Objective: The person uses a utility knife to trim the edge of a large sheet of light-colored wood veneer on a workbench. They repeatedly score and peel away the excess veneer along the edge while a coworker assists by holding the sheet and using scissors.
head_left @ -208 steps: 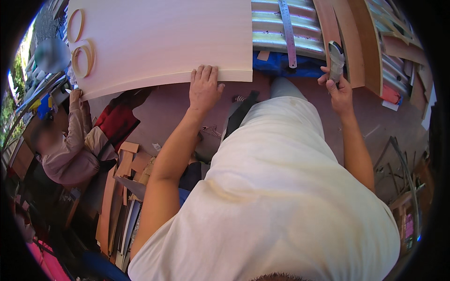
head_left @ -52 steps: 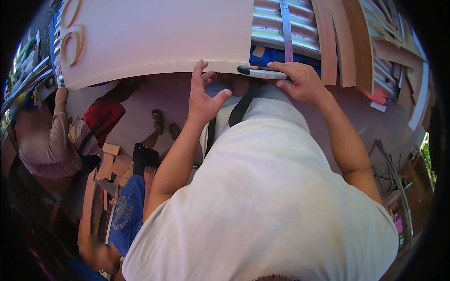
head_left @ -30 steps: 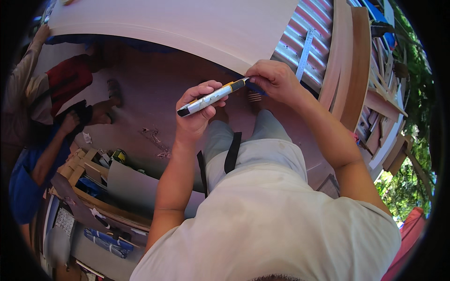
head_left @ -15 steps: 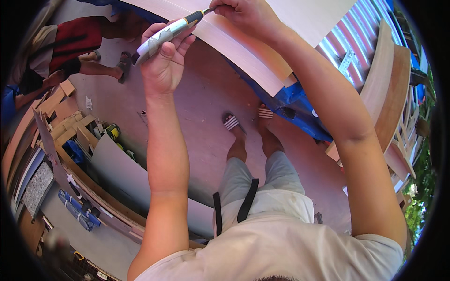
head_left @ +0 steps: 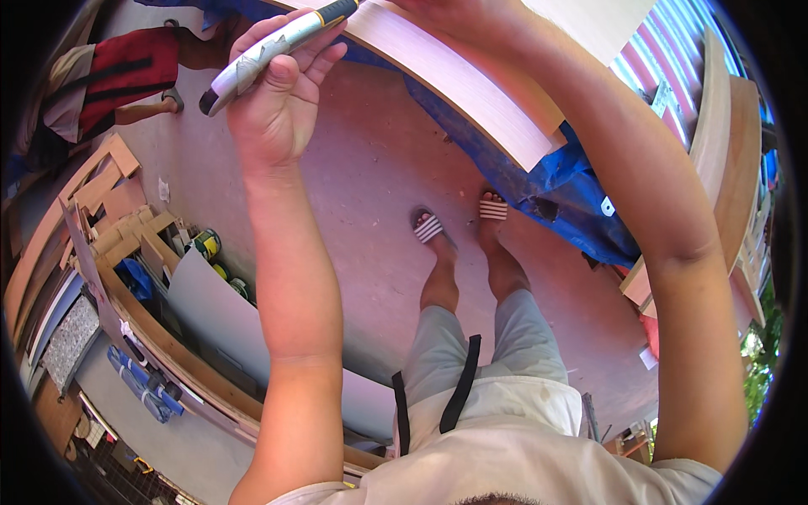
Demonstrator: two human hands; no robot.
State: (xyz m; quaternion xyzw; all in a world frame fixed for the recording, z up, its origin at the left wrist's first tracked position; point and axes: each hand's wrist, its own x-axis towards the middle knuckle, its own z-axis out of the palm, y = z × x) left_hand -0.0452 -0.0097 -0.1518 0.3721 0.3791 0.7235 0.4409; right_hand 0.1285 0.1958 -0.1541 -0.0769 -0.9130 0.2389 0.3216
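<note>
Left hand (head_left: 278, 105) pinches silver cutter (head_left: 268, 59) near pale board (head_left: 589, 29); right hand (head_left: 463, 17) cropped at fingertips, can't tell its grip. Looks mid-adjustment: cutter picked up, setting it remains; no cut visible.

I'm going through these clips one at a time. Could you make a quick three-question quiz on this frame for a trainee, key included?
1. In which hand does the cutter's silver body lie?
2. True or false: the wearer's sandals have plain red straps.
3. What colour is the tarp by the pale board?
A) green
B) blue
C) yellow

Key:
1. The left hand.
2. False; the sandals have light and dark striped straps.
3. B.
</note>
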